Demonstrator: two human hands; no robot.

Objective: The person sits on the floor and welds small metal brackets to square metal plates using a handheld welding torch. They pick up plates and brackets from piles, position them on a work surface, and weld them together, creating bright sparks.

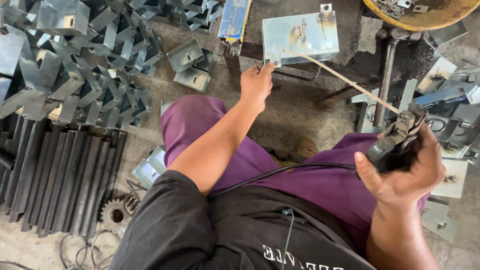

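right hand (407,167) around electrode holder (395,142)

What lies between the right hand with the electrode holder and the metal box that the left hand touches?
In the head view, only the thin welding rod spans it, from the electrode holder in the right hand to the metal box by the left hand.

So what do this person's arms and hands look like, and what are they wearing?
Both hands are bare, no gloves: the left hand and right hand. The forearms are uncovered too. A black short-sleeved shirt with pale lettering covers the upper body, above purple trousers. No watch or rings are visible.
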